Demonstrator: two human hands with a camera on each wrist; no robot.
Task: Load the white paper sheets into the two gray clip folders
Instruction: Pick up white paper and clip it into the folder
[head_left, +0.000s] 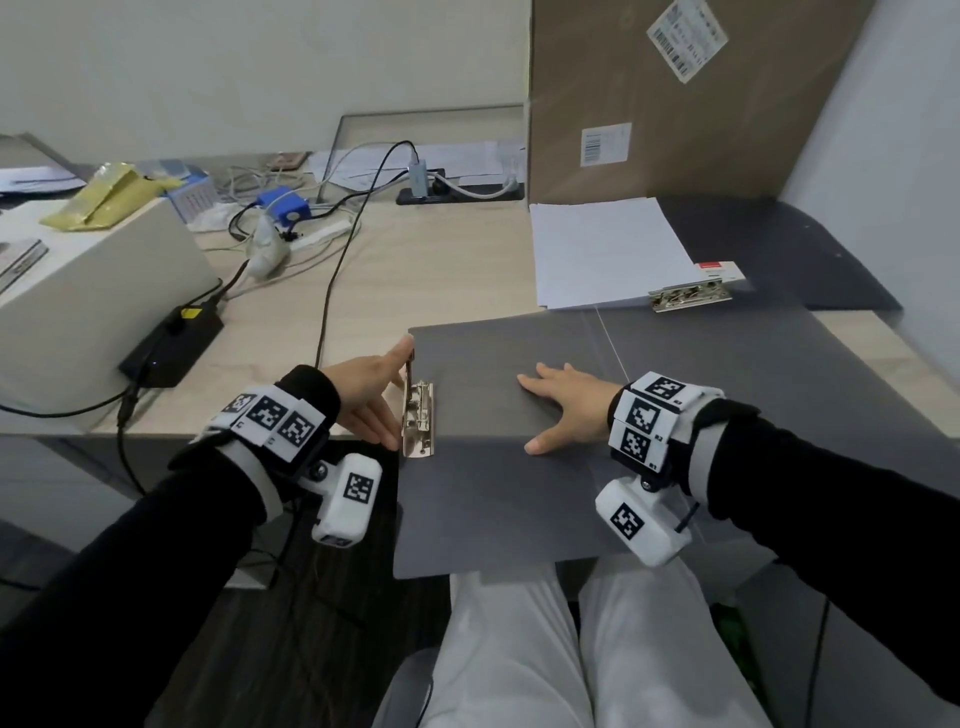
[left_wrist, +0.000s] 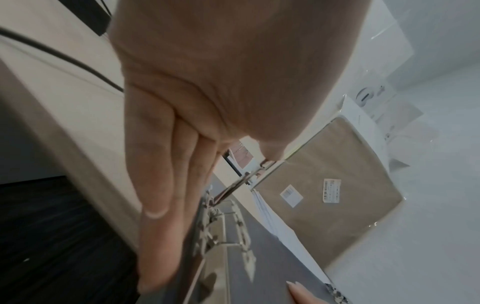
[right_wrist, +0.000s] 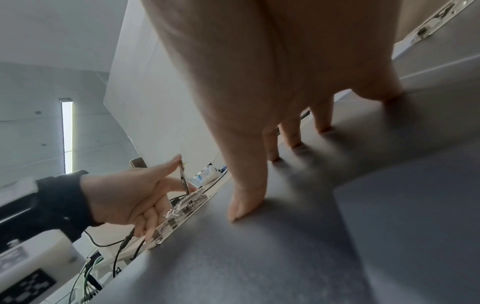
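Currently, left hand (head_left: 363, 397) pinched the raised clip lever (head_left: 410, 370) of the near folder (head_left: 571, 493), right hand (head_left: 563, 405) flat beside it; next, presumably, fetching paper sheets (head_left: 602, 249) beyond.

Right hand (right_wrist: 259, 92): fingers spread, tips pressing gray folder (right_wrist: 285, 246). Left hand (right_wrist: 130, 197): thumb on raised clip lever (right_wrist: 184, 179); metal clip (right_wrist: 182, 214) at folder edge.

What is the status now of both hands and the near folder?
Left hand on raised clip lever, thumb on its tip. Right hand pressing flat on near gray folder. Paper stack on far folder, unclamped. Nothing blocking.
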